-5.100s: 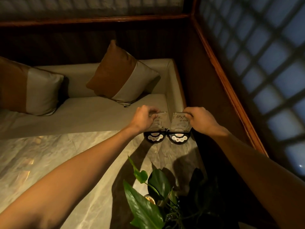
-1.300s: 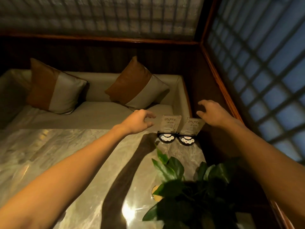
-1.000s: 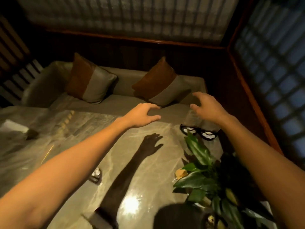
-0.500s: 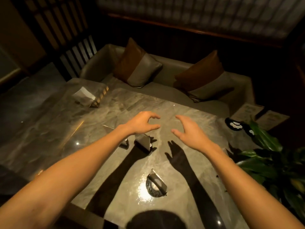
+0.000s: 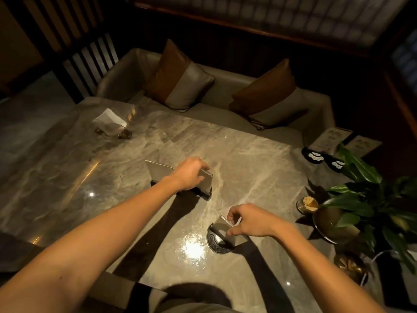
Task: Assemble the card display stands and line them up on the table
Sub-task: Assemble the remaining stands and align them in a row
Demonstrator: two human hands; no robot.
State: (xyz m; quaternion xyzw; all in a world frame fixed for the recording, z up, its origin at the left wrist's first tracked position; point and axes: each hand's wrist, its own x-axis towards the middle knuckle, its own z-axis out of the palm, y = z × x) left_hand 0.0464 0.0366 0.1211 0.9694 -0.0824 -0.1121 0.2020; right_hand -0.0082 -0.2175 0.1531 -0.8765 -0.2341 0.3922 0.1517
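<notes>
A shiny grey stone worktop (image 5: 237, 150) stands in a dim room, with a pale sofa (image 5: 225, 109) behind it. The left hand (image 5: 189, 175) is closed around the top edge of a clear card stand (image 5: 206, 179) near the middle of the worktop. This stand is upright on a dark base. Just to its left stands another clear stand (image 5: 158, 171), and the two look very close together. The right hand (image 5: 250, 219) is nearer the front edge. Its fingers (image 5: 232, 213) pinch the top of a clear panel (image 5: 222, 224) that sits tilted in a round black base (image 5: 216, 242). A bright spot of light shines on the worktop just beside that base. Far off at the right back corner, two finished stands (image 5: 325, 152) with cards in them stand side by side on black bases. A green leafy plant (image 5: 361, 199) in a round pot sits at the right edge, in front of those two stands. At the left back corner is a holder with white paper (image 5: 110, 119). Two brown and grey cushions (image 5: 178, 80) lean on the sofa.
</notes>
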